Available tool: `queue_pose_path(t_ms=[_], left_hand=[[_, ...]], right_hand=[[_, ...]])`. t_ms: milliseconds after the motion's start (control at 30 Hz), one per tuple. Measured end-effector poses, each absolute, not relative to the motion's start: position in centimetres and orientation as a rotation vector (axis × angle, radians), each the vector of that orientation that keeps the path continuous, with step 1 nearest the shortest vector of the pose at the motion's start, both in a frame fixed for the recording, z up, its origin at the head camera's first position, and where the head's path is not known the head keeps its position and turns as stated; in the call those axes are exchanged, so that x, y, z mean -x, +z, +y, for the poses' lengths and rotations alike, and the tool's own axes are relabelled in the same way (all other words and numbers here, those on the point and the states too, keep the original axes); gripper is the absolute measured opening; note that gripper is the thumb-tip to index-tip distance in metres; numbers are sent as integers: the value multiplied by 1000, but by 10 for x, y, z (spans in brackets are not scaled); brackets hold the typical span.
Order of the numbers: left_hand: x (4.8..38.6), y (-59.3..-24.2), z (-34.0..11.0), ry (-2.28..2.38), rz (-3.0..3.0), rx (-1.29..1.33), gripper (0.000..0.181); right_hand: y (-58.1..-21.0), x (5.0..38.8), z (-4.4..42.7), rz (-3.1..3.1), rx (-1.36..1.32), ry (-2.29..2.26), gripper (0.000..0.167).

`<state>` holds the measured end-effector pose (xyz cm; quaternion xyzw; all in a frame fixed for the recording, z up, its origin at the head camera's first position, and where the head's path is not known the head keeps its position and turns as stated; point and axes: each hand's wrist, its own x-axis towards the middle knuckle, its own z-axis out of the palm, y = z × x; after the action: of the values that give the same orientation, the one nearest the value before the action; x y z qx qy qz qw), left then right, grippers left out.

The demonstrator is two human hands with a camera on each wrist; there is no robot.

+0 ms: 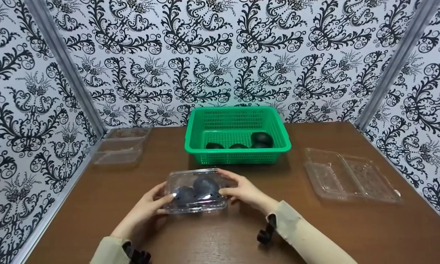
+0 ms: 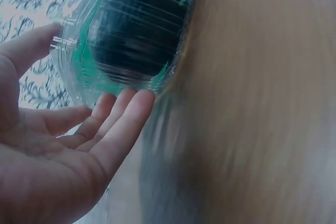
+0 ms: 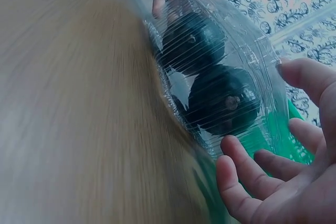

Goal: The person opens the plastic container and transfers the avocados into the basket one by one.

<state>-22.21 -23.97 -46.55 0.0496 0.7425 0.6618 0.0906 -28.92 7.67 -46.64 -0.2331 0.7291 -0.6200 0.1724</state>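
You have a clear lidded box (image 1: 196, 210) between your two hands, just below the middle of the frame in the head view. Your left hand (image 1: 146, 207) grips its left end and your right hand (image 1: 243, 189) its right end, thumbs on the near side and fingers round the ends and underneath; the hands are apart, with the box between them. Inside the box sit two dark round fruits (image 1: 206, 187), side by side, the right one looking larger in the head view. The box is tilted, its top face turned toward you; whether its lower edge touches the brown table (image 1: 214, 244) is hard to tell from these angles.

Just beyond the box, right of centre, stands a green basket (image 1: 238, 150) with more dark fruits (image 1: 262, 139) lying in it, partly hidden by its near wall. At the right of the frame an open clear container (image 1: 331, 176) lies on the table, and at the left is more clear packaging (image 1: 122, 145). Black-and-white patterned walls (image 1: 205, 66) fill the upper frame. Your pale sleeves (image 1: 297, 223) come in from the bottom, with black straps (image 1: 271, 222) at the wrists.
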Motion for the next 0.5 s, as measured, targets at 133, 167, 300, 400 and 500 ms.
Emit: queue_pose_path(t_ms=[133,167,300,400,500], left_hand=[[225,-467,-223,2002,2179,-118,70],[225,-467,-219,2008,2180,-114,70],[226,-468,-202,2003,2221,-113,69],[224,-468,-190,1982,2260,-107,70],[225,-468,-179,1982,2254,-118,72]], right_hand=[[-465,289,93,2093,665,-1734,70],[-464,289,97,2101,665,-1723,70],[-462,288,113,2118,678,-1703,70],[-463,288,125,2122,695,-1698,70],[-465,288,138,2128,696,-1695,71]])
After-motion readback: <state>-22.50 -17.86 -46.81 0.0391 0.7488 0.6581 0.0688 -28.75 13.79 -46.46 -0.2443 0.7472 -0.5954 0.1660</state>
